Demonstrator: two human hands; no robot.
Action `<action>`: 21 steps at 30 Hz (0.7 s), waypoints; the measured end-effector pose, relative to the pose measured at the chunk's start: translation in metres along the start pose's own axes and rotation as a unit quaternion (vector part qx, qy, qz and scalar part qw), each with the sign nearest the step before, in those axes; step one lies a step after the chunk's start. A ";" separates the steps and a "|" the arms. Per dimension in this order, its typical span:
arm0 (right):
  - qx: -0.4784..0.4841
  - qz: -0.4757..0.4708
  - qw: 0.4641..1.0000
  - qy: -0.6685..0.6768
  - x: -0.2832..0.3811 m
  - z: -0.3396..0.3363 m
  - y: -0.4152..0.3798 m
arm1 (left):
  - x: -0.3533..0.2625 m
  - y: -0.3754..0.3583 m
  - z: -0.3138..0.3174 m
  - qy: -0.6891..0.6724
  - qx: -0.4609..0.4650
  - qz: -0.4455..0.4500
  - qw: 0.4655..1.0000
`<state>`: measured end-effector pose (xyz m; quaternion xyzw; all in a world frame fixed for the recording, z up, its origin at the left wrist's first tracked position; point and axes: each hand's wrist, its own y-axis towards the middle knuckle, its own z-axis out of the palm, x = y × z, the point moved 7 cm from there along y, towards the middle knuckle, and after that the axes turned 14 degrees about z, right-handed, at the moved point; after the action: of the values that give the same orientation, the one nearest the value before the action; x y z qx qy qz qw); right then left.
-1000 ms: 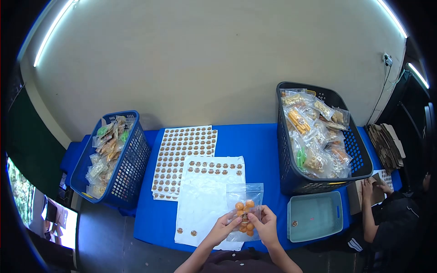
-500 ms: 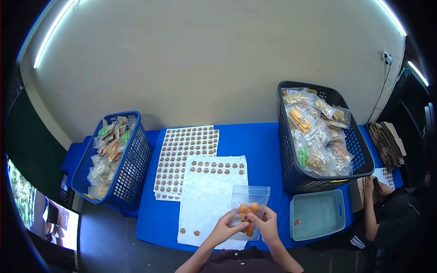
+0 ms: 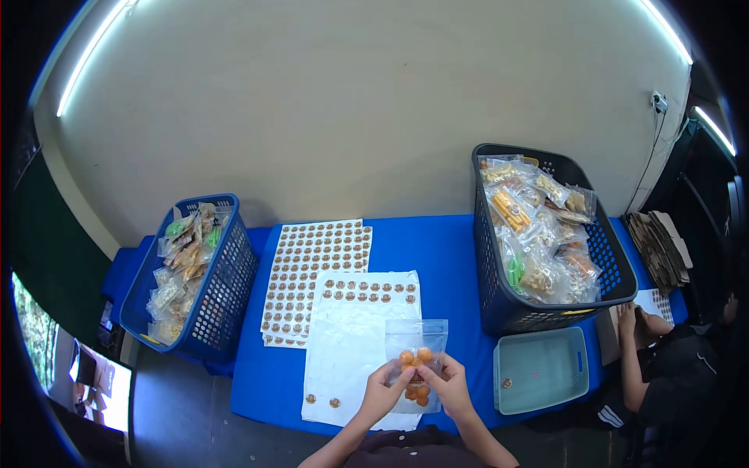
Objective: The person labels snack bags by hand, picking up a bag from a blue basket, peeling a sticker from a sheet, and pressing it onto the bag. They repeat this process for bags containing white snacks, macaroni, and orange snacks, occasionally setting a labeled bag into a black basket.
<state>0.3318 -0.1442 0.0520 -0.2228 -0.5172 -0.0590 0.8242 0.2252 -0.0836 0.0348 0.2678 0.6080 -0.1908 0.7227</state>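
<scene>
Near the front edge of the bench [image 3: 445,257], a clear bag [image 3: 417,331] of orange balls [image 3: 424,354] is held upright between both hands, its flat top edge pointing towards the back edge. The left hand [image 3: 384,391] pinches the bag's left side and the right hand [image 3: 450,387] pinches its right side, the thumbs on the front face and nearly meeting over a brown label [image 3: 416,377]; the other fingers are largely hidden behind the bag. Behind the bag lies a white sheet [image 3: 351,343], reaching the bench's front edge, with two rows of round stickers at its far end and two more stickers by its near left corner. It overlaps a fuller sticker sheet [image 3: 312,261] towards the back left corner. Right of the hands, a pale green tray [image 3: 546,363] sits along the front edge, a round sticker [image 3: 506,383] inside it. A dark basket [image 3: 519,320] heaped with snack packets [image 3: 538,257] stands behind the tray, towards the back edge. Past the bench's left edge is a blue basket [image 3: 214,300] with more packets. By the right edge, another person's arm [image 3: 633,374] shows near a brown stack [image 3: 658,246].
</scene>
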 end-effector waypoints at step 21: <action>-0.037 -0.047 0.998 0.011 0.007 -0.002 -0.003 | 0.000 -0.004 0.001 -0.027 0.020 -0.035 0.999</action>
<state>0.3355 -0.1468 0.0582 -0.2281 -0.5154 -0.1195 0.8173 0.2238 -0.0874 0.0340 0.2552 0.5935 -0.2353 0.7262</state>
